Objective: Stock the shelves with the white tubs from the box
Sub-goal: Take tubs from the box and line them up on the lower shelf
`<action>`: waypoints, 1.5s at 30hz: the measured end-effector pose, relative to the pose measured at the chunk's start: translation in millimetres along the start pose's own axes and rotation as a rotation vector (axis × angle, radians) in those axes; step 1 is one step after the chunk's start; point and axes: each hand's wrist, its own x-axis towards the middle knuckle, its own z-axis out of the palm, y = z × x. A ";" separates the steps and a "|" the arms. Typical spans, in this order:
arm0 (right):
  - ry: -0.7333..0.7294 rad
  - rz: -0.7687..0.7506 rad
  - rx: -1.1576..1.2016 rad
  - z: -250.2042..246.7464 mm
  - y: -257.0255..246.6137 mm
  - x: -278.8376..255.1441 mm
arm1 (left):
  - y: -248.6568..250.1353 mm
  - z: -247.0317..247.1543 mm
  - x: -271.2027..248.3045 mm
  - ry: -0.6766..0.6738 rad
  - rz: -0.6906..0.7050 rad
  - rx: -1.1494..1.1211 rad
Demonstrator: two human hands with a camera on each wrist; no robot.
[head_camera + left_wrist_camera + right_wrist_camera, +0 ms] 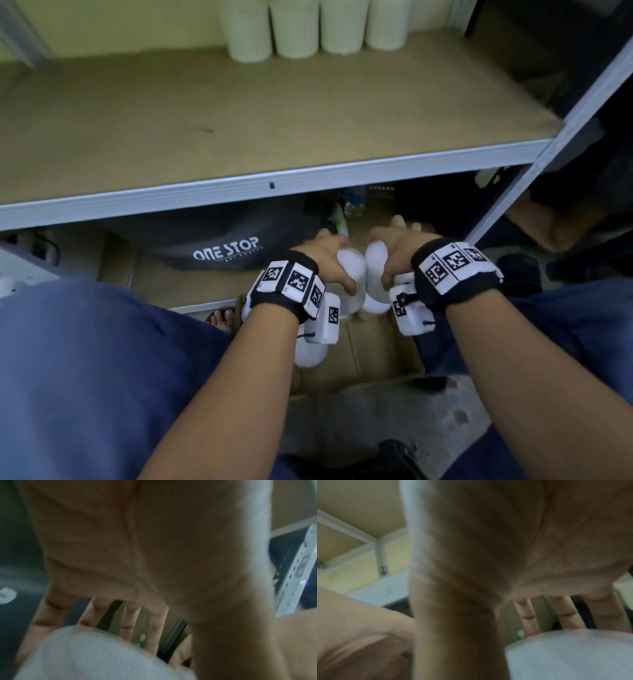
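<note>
In the head view, between my knees, both hands reach down over an open cardboard box (371, 356). My left hand (325, 257) grips the top of a white tub stack (352, 277), thumb on the near side. My right hand (397, 250) grips a second white tub stack (375, 267) right beside it. Another white tub (308, 354) lies in the box under my left wrist. The blurred left wrist view has my left hand (137, 547) spread over its tub (89, 654). In the right wrist view, my right hand (505, 547) spreads over its tub (570, 655).
Above the box a brown shelf board (239, 120) carries several white tub stacks (298, 31) at its back. Its grey metal front edge (274, 180) and right post (548, 154) lie close ahead. Under it sit a black "ONE STOP" bag (226, 251) and a water bottle (354, 202).
</note>
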 end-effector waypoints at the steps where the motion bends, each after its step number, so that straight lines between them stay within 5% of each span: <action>1: 0.027 -0.002 -0.004 -11.4 -3.4 -8.2 | 2.3 -10.9 -8.2 0.017 0.009 -0.003; 12: 0.409 -0.233 0.158 -115.5 -28.4 -101.4 | 19.1 -120.3 -115.3 0.432 0.121 -0.103; 20: 0.775 -0.385 0.415 -144.1 -47.5 -99.2 | 10.4 -161.1 -134.2 0.727 0.130 -0.202; 34: 0.760 -0.342 0.421 -161.0 -87.4 -16.1 | -32.4 -197.0 -82.0 0.726 -0.038 -0.065; 39: 0.713 -0.361 0.343 -165.9 -92.6 -15.1 | -41.4 -199.0 -84.5 0.672 -0.036 -0.016; 45: 0.732 -0.353 0.197 -172.8 -87.1 -32.2 | -41.2 -194.3 -97.9 0.830 0.097 -0.001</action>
